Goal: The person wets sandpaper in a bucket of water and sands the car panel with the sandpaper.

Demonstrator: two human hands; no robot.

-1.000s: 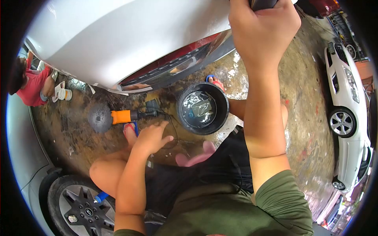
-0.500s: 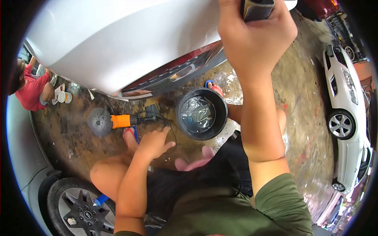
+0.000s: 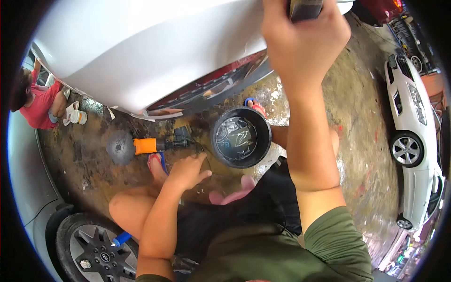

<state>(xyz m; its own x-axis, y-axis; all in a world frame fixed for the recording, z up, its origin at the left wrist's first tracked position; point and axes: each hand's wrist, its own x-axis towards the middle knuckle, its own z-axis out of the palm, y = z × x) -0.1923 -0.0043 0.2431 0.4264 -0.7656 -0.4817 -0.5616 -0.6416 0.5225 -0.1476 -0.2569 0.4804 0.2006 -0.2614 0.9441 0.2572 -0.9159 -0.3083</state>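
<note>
My right hand [image 3: 303, 44] is wrapped around a sanding block [image 3: 306, 9], a dark block that looks wrapped in sandpaper. It is against or just over the white car body panel [image 3: 155, 51]; actual contact is hidden, and the hand is a little blurred. Lower down, my left hand [image 3: 188, 172] hangs free over the floor with thumb and fingers apart, holding nothing. Nearest to it are a thin dark cable and the black bucket [image 3: 218, 152], which has water and a flat sheet inside.
An orange and black power tool with a round grey pad [image 3: 120, 147] lies on the wet floor [image 3: 98, 188]. A person in a red shirt [image 3: 41, 105] crouches at left beside a white tub [image 3: 77, 116]. A wheel [image 3: 104, 256] is behind my left knee; a white car [image 3: 406, 108] stands at right.
My right hand and the sanding block have shifted slightly left and up along the panel. My left hand has barely moved. The person in red has moved a little.
</note>
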